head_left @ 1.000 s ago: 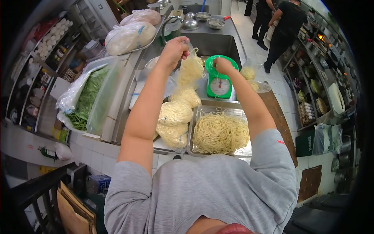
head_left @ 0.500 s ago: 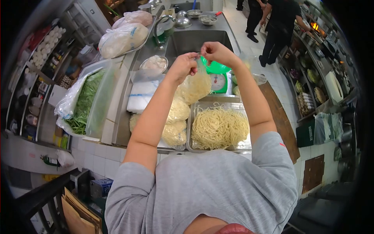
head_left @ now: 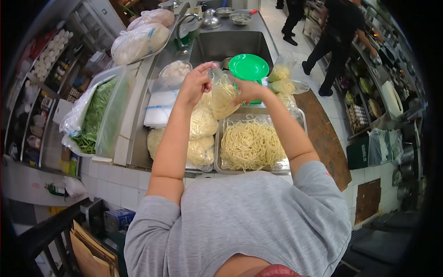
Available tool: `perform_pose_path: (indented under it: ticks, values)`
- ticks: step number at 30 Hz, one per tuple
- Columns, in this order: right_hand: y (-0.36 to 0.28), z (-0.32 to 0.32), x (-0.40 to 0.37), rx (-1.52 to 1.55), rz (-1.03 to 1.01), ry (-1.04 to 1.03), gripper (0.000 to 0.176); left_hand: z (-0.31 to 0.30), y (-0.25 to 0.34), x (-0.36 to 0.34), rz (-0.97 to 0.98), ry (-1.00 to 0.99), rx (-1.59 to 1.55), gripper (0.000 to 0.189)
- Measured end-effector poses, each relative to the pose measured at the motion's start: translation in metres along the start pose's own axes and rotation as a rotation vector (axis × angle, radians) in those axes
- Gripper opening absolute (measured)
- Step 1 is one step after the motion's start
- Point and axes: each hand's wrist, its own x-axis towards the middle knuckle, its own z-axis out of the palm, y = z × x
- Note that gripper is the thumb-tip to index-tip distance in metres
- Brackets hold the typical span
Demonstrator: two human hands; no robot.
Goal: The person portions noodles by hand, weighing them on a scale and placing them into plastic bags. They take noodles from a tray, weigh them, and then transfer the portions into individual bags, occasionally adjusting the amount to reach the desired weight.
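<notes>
A clear plastic bag of noodles (head_left: 224,102) hangs between my hands, above the counter. My left hand (head_left: 196,85) pinches the bag's upper edge from the left. My right hand (head_left: 249,90) curves against the bag's right side, fingers partly hidden behind the plastic. Below it, a metal tray (head_left: 218,159) holds a heap of loose yellow noodles (head_left: 251,144). Packed bags of noodles (head_left: 201,123) lie left of the tray. Just behind my right hand is a green scale pan (head_left: 248,67); its base is mostly covered.
Flat plastic bags (head_left: 161,108) lie left of the filled ones. A bin of leafy greens (head_left: 99,113) stands further left. Behind is a sink (head_left: 230,44); more bagged noodles (head_left: 282,85) sit to the right. A co-worker in black (head_left: 334,41) stands by the right-hand shelves.
My right hand has moved from the bag's top down to its side. The bag has come lower and nearer, uncovering the green pan. The co-worker has shifted slightly.
</notes>
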Motion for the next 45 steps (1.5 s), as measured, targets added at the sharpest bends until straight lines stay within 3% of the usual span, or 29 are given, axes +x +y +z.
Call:
perform_pose_path:
  ticks: [2, 5, 8, 11, 14, 17, 18, 21, 24, 26, 28, 30, 33, 39, 40, 43, 45]
  values:
    - [0.009, 0.024, 0.01, 0.14, 0.086, -0.035, 0.045, 0.001, -0.001, -0.007, 0.022, 0.013, 0.041, 0.049]
    - [-0.007, 0.012, 0.011, 0.061, 0.138, 0.004, 0.033, 0.007, 0.0, -0.016, 0.052, -0.005, 0.028, 0.05]
    - [-0.029, -0.001, 0.013, 0.16, -0.023, 0.173, 0.022, 0.016, 0.009, -0.023, 0.074, -0.048, 0.015, 0.05]
    - [-0.046, -0.001, 0.028, 0.329, -0.328, 0.183, 0.024, 0.017, 0.006, -0.02, -0.007, -0.083, 0.032, 0.05]
    - [-0.05, 0.008, 0.04, -0.159, -0.541, 0.163, 0.029, -0.002, 0.011, -0.022, 0.025, 0.002, -0.02, 0.051]
    - [-0.077, -0.009, 0.02, -0.373, -0.182, -0.037, 0.037, -0.016, 0.003, -0.025, -0.062, 0.033, 0.044, 0.053]
    - [-0.083, -0.02, 0.012, -0.296, -0.179, -0.082, 0.038, -0.018, 0.003, -0.026, -0.044, 0.06, 0.04, 0.053]
    - [-0.064, -0.045, 0.017, 0.185, -0.292, 0.05, 0.035, -0.021, 0.002, -0.032, 0.003, 0.118, 0.023, 0.055]
    - [-0.008, -0.042, 0.025, -0.019, -0.065, 0.065, 0.033, -0.034, 0.0, -0.039, 0.027, 0.132, -0.011, 0.055]
    - [0.045, -0.007, 0.046, -0.523, 0.063, -0.028, 0.04, -0.042, 0.001, -0.044, 0.031, 0.134, -0.036, 0.056]
    - [0.113, 0.039, 0.07, -0.677, 0.364, -0.005, 0.044, -0.046, 0.0, -0.047, 0.039, 0.14, -0.015, 0.054]
    - [0.125, 0.061, 0.065, -0.478, 0.735, 0.159, 0.044, -0.045, -0.001, -0.051, 0.048, 0.141, -0.015, 0.054]
    - [0.139, 0.071, 0.078, -0.332, 0.855, 0.231, 0.043, -0.039, 0.001, -0.054, 0.057, 0.14, -0.023, 0.056]
    - [0.15, 0.069, 0.087, -0.237, 0.855, 0.249, 0.036, -0.028, 0.003, -0.055, 0.046, 0.128, 0.009, 0.055]
    - [0.151, 0.062, 0.084, -0.236, 0.687, 0.274, 0.036, -0.028, 0.002, -0.055, 0.052, 0.12, 0.012, 0.054]
    - [0.141, 0.037, 0.054, -0.361, 0.49, 0.267, 0.033, -0.025, -0.002, -0.051, 0.075, 0.105, 0.018, 0.052]
    - [0.119, 0.032, 0.027, -0.379, 0.513, 0.103, 0.027, -0.017, -0.004, -0.052, 0.077, 0.092, 0.011, 0.054]
